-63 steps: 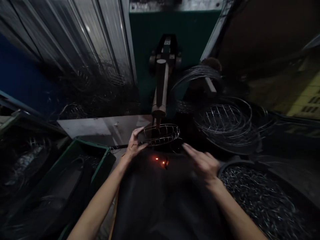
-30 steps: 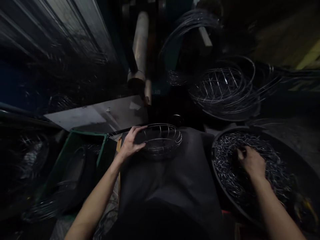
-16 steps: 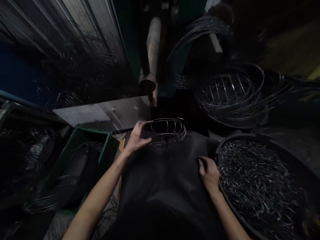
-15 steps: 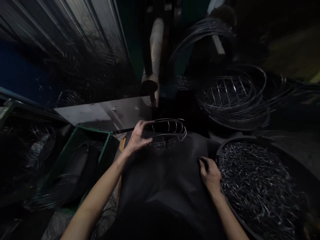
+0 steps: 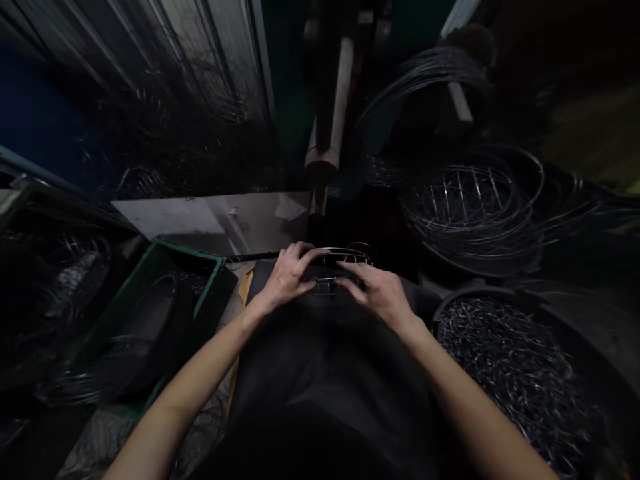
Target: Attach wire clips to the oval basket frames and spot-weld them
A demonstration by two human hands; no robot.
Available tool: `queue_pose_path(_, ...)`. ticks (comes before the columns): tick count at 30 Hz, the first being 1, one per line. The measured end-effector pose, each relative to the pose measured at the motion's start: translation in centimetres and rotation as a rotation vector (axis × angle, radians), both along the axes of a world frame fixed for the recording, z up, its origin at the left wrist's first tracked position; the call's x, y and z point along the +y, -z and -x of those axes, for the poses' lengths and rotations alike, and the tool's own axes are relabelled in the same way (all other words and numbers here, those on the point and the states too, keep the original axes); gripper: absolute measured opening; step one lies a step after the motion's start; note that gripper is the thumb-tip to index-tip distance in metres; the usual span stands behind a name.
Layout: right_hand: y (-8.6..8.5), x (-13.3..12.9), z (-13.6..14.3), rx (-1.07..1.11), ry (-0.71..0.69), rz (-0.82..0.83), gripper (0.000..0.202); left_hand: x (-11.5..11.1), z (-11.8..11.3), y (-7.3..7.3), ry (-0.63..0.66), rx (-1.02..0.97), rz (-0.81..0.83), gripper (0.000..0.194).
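A round wire frame (image 5: 326, 285) with thin cross wires is at the far edge of the dark cloth (image 5: 330, 360) over my lap. My left hand (image 5: 291, 273) grips its left side, thumb below and fingers above. From the right, my right hand (image 5: 380, 288) pinches the near part of the frame between thumb and fingers. Both hands cover much of the ring. Just beyond it stands the lower end of a machine's cylinder (image 5: 323, 163).
At right, a round tub (image 5: 443, 308) holds many short bits of wire (image 5: 505, 360). Behind it lies a stack of wire rings (image 5: 470, 200). A green crate (image 5: 220, 267) stands at left, near a pale metal sheet (image 5: 200, 217). A wire coil (image 5: 435, 67) hangs at upper right.
My right hand has moved from beside the tub, up and left, onto the wire frame. My left hand keeps hold of it. The view has shifted slightly.
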State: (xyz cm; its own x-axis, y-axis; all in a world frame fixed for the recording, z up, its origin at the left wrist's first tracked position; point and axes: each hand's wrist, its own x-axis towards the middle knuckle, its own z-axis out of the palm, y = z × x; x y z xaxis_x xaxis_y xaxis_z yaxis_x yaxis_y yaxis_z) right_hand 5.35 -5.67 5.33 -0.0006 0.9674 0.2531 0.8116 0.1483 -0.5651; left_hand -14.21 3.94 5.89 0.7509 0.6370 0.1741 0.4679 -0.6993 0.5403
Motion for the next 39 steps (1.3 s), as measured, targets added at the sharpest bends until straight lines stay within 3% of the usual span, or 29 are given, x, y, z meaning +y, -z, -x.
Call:
queue_pose_path(4,-1.1,0.6,0.6,-0.400,-0.082,-0.082,0.034,-0.1,0.0,-0.3,0.009,0.030,-0.009,0.057)
queue_pose_path(8,-0.7,0.8,0.0,-0.542,-0.132,-0.225,0.034,-0.1,0.3,0.2,0.016,0.015,0.002,0.059)
queue_pose_path(15,-0.7,1.7,-0.4,-0.581,-0.173,-0.321,0.034,0.2,0.7,1.2,-0.009,-0.054,-0.012,0.056)
queue_pose_path(29,-0.8,2.7,-0.8,-0.534,-0.264,-0.498,0.024,0.4,0.5,1.3,-0.075,-0.154,0.017,0.055)
queue_pose_path(39,-0.5,3.6,-1.4,-0.579,-0.294,-0.542,0.034,1.3,0.2,1.3,-0.084,-0.188,-0.029,0.056)
